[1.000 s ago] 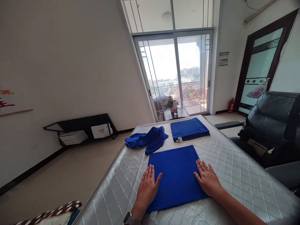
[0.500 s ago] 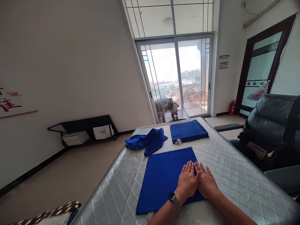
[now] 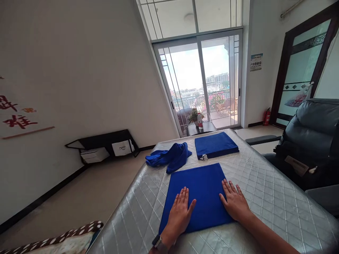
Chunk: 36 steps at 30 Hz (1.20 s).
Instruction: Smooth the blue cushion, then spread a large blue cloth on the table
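A blue folded cloth (image 3: 203, 190) lies flat as a near-square on the silver quilted surface. On its left part rests my left hand (image 3: 180, 210), palm down with the thumb out to the side; a watch is on that wrist. My right hand (image 3: 234, 199) lies flat across the cloth's right edge, fingers stretched forward. Neither hand grips anything. Beyond the cloth sits a neat stack of folded blue cloths (image 3: 215, 144) with white tags at its front corner. To the left of that stack is a crumpled blue cloth (image 3: 171, 157).
The silver quilted mattress (image 3: 265, 197) carries all the cloths. At its far end stands a small dark table (image 3: 206, 128) with a plant and a bottle. A black armchair (image 3: 317, 130) is close on the right. A low black rack (image 3: 106, 141) with boxes is by the left wall.
My left hand has slid leftward across the cloth, away from my right hand. Before, the two lay side by side near the right edge. My right hand stays by that edge.
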{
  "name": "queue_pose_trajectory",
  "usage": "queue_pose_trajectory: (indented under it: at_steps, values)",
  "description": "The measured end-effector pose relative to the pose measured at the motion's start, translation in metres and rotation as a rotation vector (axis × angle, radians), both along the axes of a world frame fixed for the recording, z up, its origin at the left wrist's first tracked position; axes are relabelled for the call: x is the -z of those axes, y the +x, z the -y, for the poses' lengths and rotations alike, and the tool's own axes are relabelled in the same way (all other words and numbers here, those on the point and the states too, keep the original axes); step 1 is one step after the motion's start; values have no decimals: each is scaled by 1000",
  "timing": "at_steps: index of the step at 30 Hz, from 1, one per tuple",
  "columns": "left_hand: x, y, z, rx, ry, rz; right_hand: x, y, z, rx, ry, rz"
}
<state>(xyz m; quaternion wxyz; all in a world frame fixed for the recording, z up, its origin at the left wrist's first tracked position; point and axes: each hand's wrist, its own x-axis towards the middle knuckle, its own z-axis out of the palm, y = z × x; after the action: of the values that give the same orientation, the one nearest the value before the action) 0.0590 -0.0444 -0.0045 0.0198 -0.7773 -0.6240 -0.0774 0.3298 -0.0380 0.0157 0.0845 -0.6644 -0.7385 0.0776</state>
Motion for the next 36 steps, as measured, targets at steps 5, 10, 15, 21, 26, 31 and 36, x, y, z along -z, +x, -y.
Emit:
queue_pose_trajectory:
  at_steps: [5,10,15,21,26,31,36]
  values:
    - [11,-53,23,-102,9,15,7,1,-3,-11,22,24]
    - [12,-58,28,-94,32,77,10,1,-4,-18,43,36]
    - [19,-61,24,-82,64,120,7,-2,-1,-5,80,61]
    - [19,-64,24,-100,8,125,-4,-3,13,-48,161,119]
    - [23,-67,25,-72,22,135,-1,-3,36,-54,110,109]
    - [31,-69,25,-72,64,131,7,-5,46,-33,50,62]
    - [30,-68,24,-89,32,118,9,-3,45,-22,42,11]
